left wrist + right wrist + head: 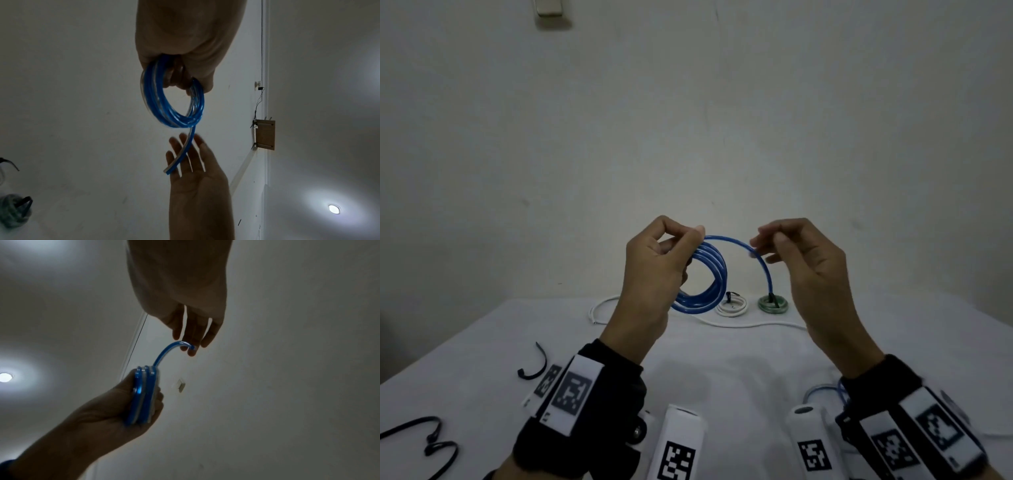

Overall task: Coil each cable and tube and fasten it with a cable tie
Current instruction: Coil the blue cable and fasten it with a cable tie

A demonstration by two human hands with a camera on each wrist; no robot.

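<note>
My left hand (688, 240) is raised above the table and grips a blue tube (703, 274) wound into several loops, thumb and fingers pinching the top of the coil. In the left wrist view the coil (170, 100) hangs from those fingers. The tube's free tail arcs right past my right hand (760, 245) and down toward the table. The right hand's fingers (191, 340) are loosely extended and touch the tail without closing on it. In the left wrist view the tail lies across the right hand (189, 154).
On the white table (722, 370), far side, lie a tied white coil (732, 306), a tied green coil (774, 305) and a loose white cable (739, 324). Black cable ties (534, 366) (431, 442) lie left. Another loose tube (822, 390) lies near my right wrist.
</note>
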